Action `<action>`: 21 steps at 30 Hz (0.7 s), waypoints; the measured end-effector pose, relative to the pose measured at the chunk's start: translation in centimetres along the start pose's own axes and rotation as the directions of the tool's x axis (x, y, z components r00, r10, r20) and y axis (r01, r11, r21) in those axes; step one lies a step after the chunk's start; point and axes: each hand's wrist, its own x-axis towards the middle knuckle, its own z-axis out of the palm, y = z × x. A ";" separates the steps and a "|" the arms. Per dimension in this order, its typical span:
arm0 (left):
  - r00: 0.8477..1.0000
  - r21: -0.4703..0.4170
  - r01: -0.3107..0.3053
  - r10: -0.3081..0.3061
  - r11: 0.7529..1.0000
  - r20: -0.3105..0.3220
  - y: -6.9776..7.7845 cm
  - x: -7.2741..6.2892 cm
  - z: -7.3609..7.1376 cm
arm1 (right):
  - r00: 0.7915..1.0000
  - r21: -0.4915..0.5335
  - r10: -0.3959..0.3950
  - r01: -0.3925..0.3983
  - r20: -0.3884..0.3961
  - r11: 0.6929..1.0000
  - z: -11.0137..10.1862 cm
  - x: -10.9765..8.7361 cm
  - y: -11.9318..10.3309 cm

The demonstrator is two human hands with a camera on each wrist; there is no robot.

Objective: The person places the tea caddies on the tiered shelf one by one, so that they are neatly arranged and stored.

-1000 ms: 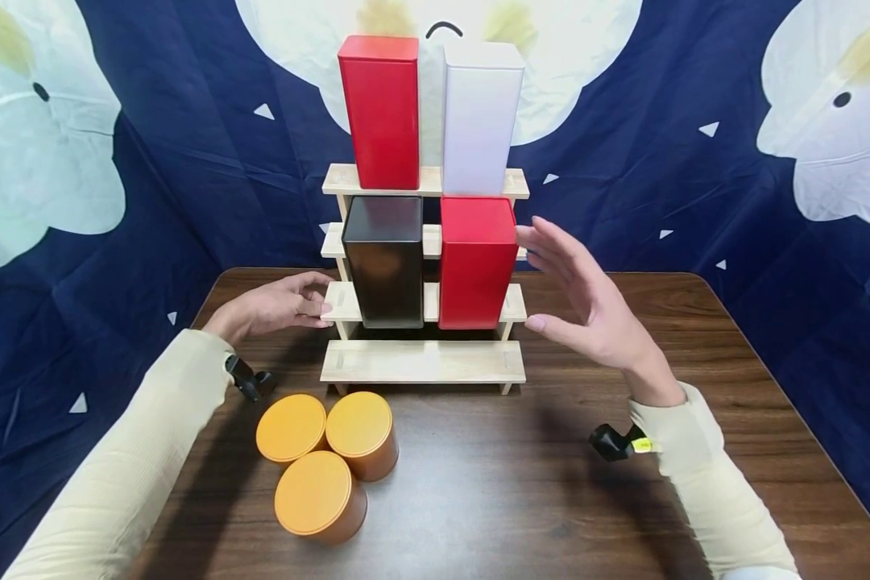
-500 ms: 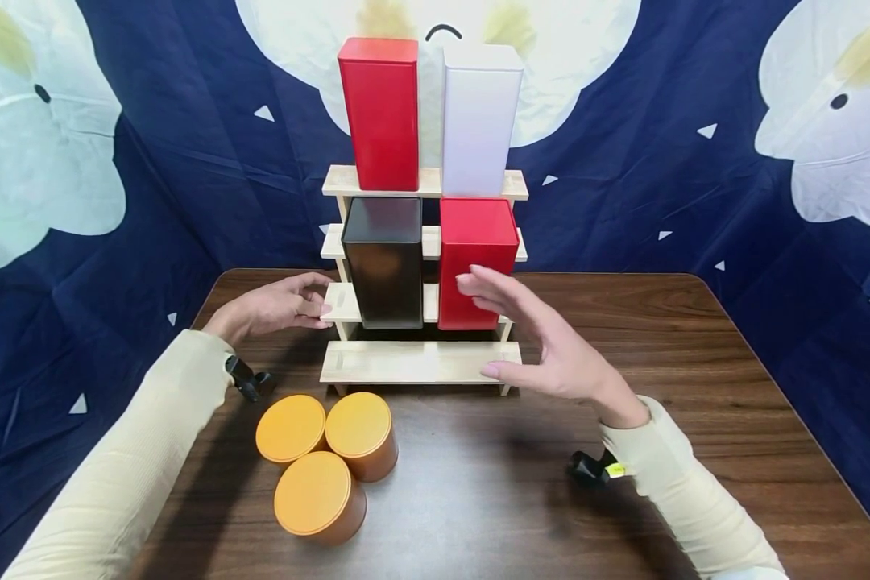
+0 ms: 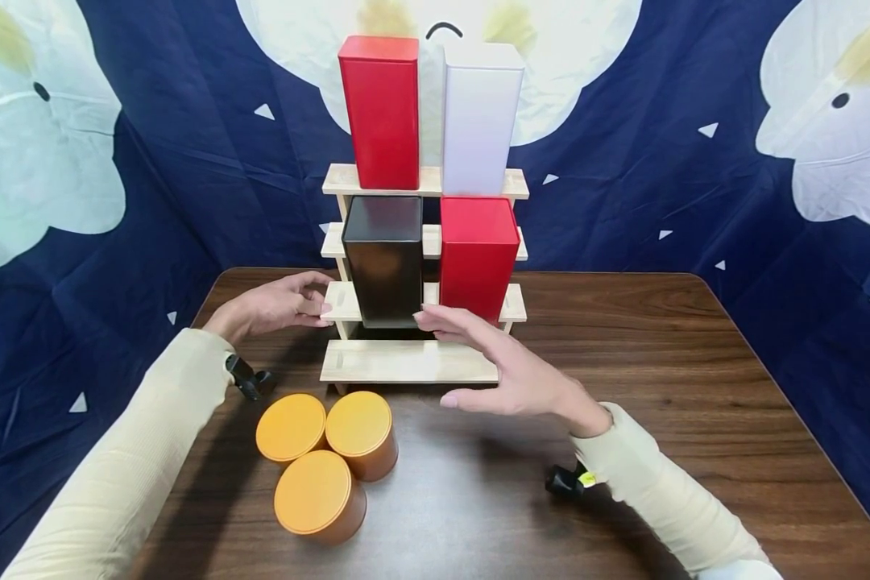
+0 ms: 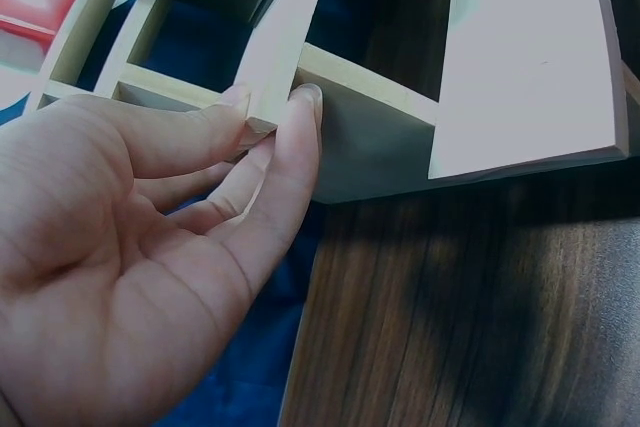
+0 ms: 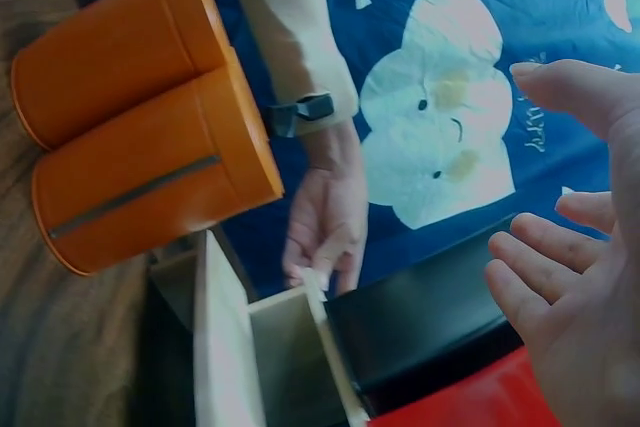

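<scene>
A tiered wooden display stand (image 3: 348,366) stands on the table. My left hand (image 3: 279,304) pinches the left end of one of its steps between thumb and fingers, seen close in the left wrist view, where the step end (image 4: 270,97) shows pale and square. My right hand (image 3: 511,366) hovers before the lower right of the stand, fingers spread and holding nothing. It overlaps the bottom of a red square tin (image 3: 478,258). Left of that tin is a black tin (image 3: 384,262) on the same step. Several orange-lidded round canisters, one nearest me (image 3: 315,491), stand at front left.
On the top step are another red tin (image 3: 384,113) and a white tin (image 3: 482,117). A dark blue cloth (image 3: 623,185) with cloud prints hangs behind and at the sides. The wooden table's (image 3: 667,346) far edge lies just behind the stand.
My right hand has moved left and toward me, from beside the red tin to in front of the lower steps. The left hand, tins and canisters have stayed put.
</scene>
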 end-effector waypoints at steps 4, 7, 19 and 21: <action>1.000 0.002 0.006 -0.006 1.000 0.000 0.1 0.0 0.0 | 0.999 0.008 0.024 -0.024 0.022 1.000 0.9 0.1 0.7; 1.000 -0.010 0.007 -0.007 1.000 0.001 0.1 0.0 0.1 | 0.999 0.018 0.034 -0.035 0.039 0.999 1.8 0.2 1.3; 1.000 -0.031 -0.014 0.014 0.999 0.004 0.0 0.0 0.1 | 0.991 0.019 0.080 -0.082 0.109 0.996 4.6 0.8 0.6; 1.000 -0.027 -0.010 0.010 1.000 0.003 -0.1 0.1 0.1 | 0.989 0.012 0.082 -0.084 0.121 0.996 4.9 0.9 0.6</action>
